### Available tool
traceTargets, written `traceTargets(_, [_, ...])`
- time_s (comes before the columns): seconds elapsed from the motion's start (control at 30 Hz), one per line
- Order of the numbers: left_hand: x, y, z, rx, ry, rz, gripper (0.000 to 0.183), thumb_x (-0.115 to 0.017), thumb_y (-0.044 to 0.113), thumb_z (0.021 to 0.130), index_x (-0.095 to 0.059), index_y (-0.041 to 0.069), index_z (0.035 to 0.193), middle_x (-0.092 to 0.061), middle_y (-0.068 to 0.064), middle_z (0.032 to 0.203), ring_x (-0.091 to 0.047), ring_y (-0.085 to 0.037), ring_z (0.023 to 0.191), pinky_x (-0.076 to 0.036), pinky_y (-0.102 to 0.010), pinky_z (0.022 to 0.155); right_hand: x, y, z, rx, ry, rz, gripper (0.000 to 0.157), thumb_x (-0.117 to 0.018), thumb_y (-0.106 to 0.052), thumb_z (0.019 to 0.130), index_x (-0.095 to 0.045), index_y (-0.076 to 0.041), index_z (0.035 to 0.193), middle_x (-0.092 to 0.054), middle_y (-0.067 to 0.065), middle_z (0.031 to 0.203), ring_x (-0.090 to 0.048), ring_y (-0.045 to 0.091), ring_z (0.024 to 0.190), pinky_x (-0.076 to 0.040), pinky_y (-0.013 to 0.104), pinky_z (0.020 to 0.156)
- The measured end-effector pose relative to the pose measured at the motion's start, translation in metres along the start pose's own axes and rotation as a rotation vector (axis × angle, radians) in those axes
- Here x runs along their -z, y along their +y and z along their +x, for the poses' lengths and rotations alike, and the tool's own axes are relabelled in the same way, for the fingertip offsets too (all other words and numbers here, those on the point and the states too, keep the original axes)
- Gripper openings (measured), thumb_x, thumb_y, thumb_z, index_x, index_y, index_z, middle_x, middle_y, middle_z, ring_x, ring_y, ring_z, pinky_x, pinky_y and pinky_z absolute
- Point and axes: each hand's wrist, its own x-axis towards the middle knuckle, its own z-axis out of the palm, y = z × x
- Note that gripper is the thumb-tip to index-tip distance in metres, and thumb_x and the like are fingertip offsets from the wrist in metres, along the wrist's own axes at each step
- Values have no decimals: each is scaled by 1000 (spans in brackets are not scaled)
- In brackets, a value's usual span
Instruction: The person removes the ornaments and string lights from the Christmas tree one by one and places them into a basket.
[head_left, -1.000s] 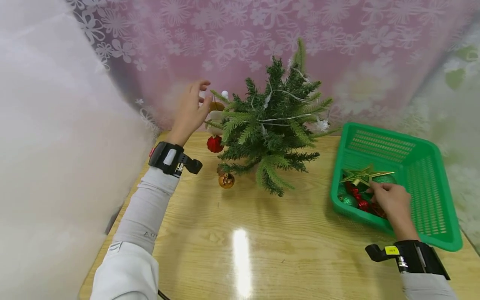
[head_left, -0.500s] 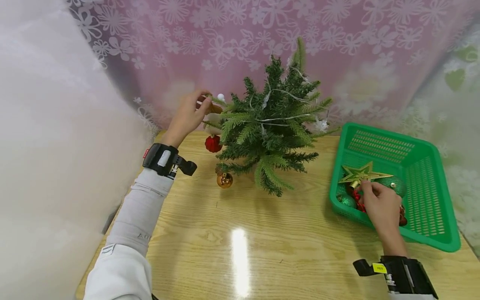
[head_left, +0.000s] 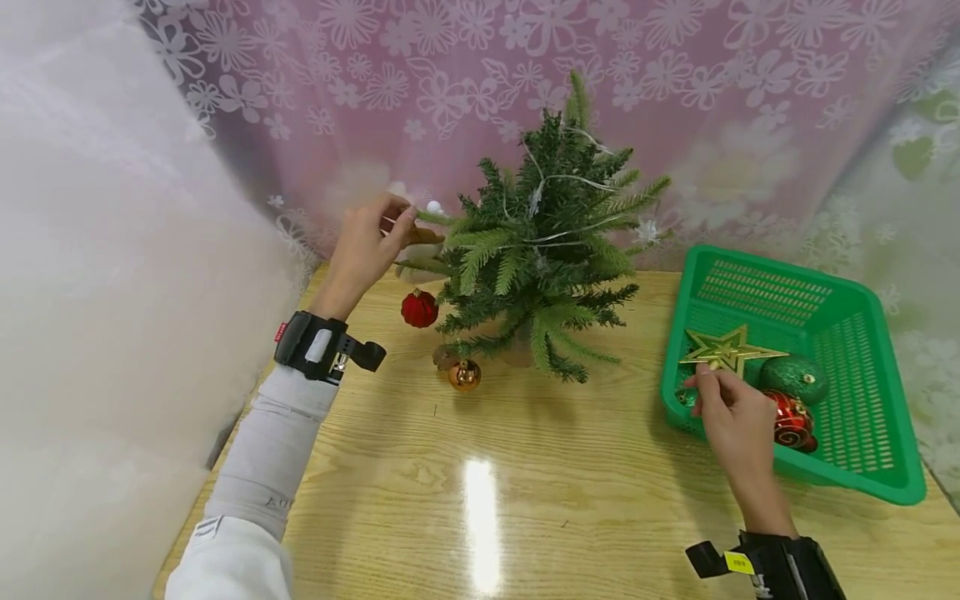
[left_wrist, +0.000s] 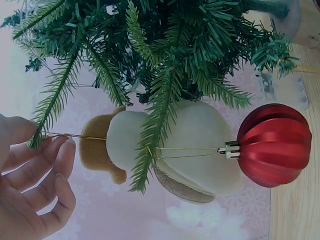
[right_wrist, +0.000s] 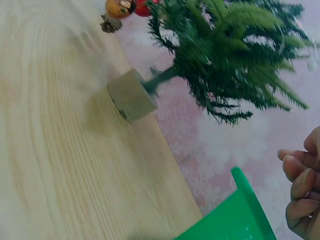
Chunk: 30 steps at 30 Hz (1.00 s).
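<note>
A small artificial Christmas tree (head_left: 543, 242) stands on the table. My left hand (head_left: 367, 242) pinches the tip of a left-side branch (left_wrist: 52, 100), where a gold string leads to a brown-and-cream plush ornament (left_wrist: 192, 140). From a nearby branch hangs a ribbed red bauble (left_wrist: 275, 145). My right hand (head_left: 731, 417) is over the near left side of a green basket (head_left: 862, 300), fingers loosely curled. Its fingertips overlap the gold star (head_left: 738, 346) in the head view; in the right wrist view nothing shows between them.
A green bauble (head_left: 795, 377) and a red patterned bauble (head_left: 789, 419) lie in the basket. An orange bauble (head_left: 465, 375) hangs low on the tree, beside a pinecone (head_left: 445, 358). Wire lights (head_left: 573, 237) circle the branches. A pink floral curtain (head_left: 465, 83) stands behind.
My left hand has closed on the branch tip and moved down and left; the tree leans left and the red bauble sits lower. My right hand has moved left across the basket, uncovering the red patterned bauble.
</note>
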Motion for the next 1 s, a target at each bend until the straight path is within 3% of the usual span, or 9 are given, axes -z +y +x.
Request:
traceTargets(0.17, [3,6,-12,-38,23,2,26,-55,20,100,-65,-2,110,-69,-16,95,-66,-26,80,-53,-35,71,-9,-6,-9,150,33,75,30,-55,-17,100,-70,-8,75,-52,-3,52,-31,5,36,-21,24,35])
traceTargets(0.33, [6,11,-29,-67,45,-6,24,-58,20,98,-68,-1,105,-71,-14,87,-66,-23,74,-52,-34,69,-20,-6,-16,266,-20,152,23,-58,-4,95,-71,-8,77,-51,-2,52,-36,2,39,-25,21,36])
traceTargets(0.5, [8,18,-43,-147,82,-23,19,-62,15,96,-69,-2,99,-71,-14,83,-66,-22,71,-53,-33,66,-31,-9,-20,338,-82,181,20,-59,2,93,-71,-7,80,-52,-3,54,-39,0,42,-28,19,38])
traceTargets(0.77, [9,34,-60,-252,74,-6,14,-65,13,94,-70,1,97,-69,-8,77,-65,-18,68,-53,-32,65,-47,-29,-24,421,-164,201,9,-64,4,89,-71,-2,87,-58,-2,60,-46,1,47,-35,16,42])
traceTargets(1.0, [4,44,-69,-342,69,27,11,-64,11,93,-69,1,94,-67,-7,75,-63,-17,68,-51,-32,62,-65,-57,-20,527,-193,196,13,-71,2,84,-73,-4,94,-64,-2,76,-38,1,48,-32,15,43])
